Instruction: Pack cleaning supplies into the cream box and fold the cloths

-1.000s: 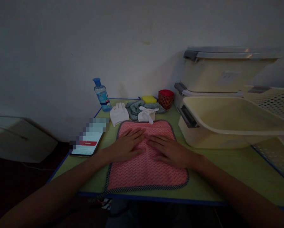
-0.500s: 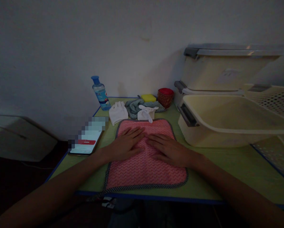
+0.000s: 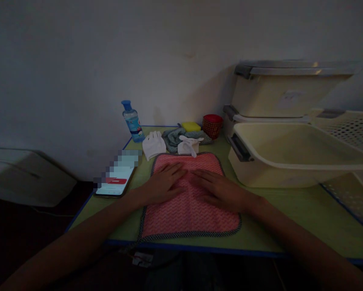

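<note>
A pink textured cloth with a dark checked border lies spread flat near the table's front edge. My left hand rests palm down on its left half, fingers stretched out. On the right half lies my right hand, also flat with its fingers extended. The fingertips of both hands almost meet in the middle, above the cloth's centre. Just behind the cloth are two white gloves, one flat and one crumpled. A grey-green cloth is bunched behind them.
A phone lies left of the cloth on the green table. Behind stand a blue-capped bottle, a yellow sponge and a red woven basket. An open cream bin and a lidded box occupy the right.
The view has shifted slightly, so most things sit a little further right. Both hands stay flat on the pink cloth, in nearly the same place.
</note>
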Demonstrator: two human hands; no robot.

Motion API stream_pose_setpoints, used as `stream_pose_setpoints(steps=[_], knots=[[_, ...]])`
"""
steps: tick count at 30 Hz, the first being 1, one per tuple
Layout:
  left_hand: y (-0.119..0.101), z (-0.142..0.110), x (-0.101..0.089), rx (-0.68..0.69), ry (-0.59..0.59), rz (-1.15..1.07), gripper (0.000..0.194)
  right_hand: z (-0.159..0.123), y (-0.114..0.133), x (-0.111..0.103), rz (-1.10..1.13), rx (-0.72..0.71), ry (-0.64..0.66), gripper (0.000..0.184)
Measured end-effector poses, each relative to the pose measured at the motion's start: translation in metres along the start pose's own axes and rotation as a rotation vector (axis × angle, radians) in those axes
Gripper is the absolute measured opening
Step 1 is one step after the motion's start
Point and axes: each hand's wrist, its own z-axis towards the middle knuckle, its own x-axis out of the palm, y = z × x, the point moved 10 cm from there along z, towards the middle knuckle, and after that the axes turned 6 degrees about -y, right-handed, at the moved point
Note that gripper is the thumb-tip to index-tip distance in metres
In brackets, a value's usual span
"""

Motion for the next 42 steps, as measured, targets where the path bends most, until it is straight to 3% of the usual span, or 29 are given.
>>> stream_pose_setpoints(steps=[3, 7, 13, 17, 26, 33, 37, 42], knots=[[-0.003, -0.005, -0.013, 0.000, -0.023, -0.001, 0.049, -0.008, 0.009, -0.014, -0.006, 0.005, 0.004, 0.046], [-0.026, -0.029, -0.025, 0.091, 0.031, -0.045, 0.053, -0.039, 0.025, -0.019, 0.007, -0.015, 0.088, 0.053], [-0.057, -0.076, 0.001, 0.180, 0.246, -0.120, 0.081, -0.089, 0.030, 0.008, -0.021, 0.017, 0.116, 0.082], [-0.061, -0.085, 0.012, 0.184, 0.270, -0.119, 0.084, -0.101, 0.035, 0.016, -0.135, 0.041, 0.053, 0.081], [-0.070, -0.098, 0.013, 0.223, 0.236, 0.006, 0.074, -0.116, 0.053, 0.014, -0.358, 0.012, -0.101, 0.065], [-0.082, -0.107, -0.003, 0.331, 0.214, 0.097, 0.059, -0.130, 0.044, 0.014, -0.234, 0.053, -0.084, 0.075], [-0.077, -0.108, -0.020, 0.259, 0.176, 0.063, 0.047, -0.128, 0.037, -0.004, -0.010, 0.156, -0.105, 0.059], [-0.060, -0.106, -0.040, 0.005, 0.217, -0.127, 0.036, -0.123, 0.031, -0.028, 0.217, 0.349, -0.142, 0.036]])
